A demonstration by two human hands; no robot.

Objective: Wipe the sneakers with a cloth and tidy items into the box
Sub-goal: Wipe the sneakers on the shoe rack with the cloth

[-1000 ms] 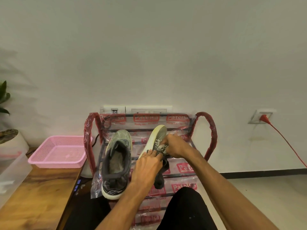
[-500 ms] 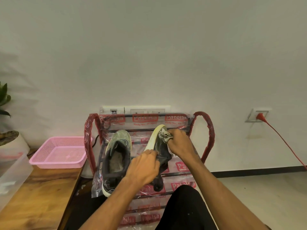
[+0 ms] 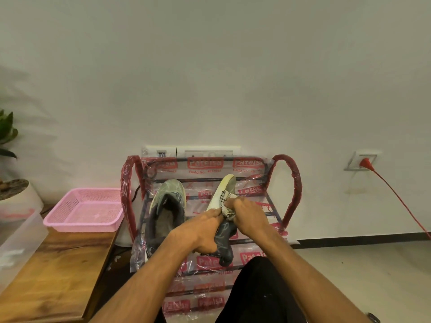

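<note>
Two grey-green sneakers sit on a plastic-wrapped shoe rack (image 3: 290, 183). The left sneaker (image 3: 166, 213) rests flat with its opening up. The right sneaker (image 3: 225, 190) is tilted on its side, its pale sole edge showing. My left hand (image 3: 203, 231) grips this sneaker around its dark heel part. My right hand (image 3: 249, 213) holds a bunched white cloth with black lines (image 3: 226, 205) against the sneaker's side near the sole.
A pink plastic basket (image 3: 84, 210) stands on a wooden table (image 3: 53, 278) at the left. A clear plastic box (image 3: 16, 238) and a potted plant (image 3: 14, 190) are at the far left. A red cord (image 3: 396, 197) runs from a wall socket at the right.
My right hand with the cloth has slid back from the sneaker's toe toward its middle. My left hand has kept its hold on the heel.
</note>
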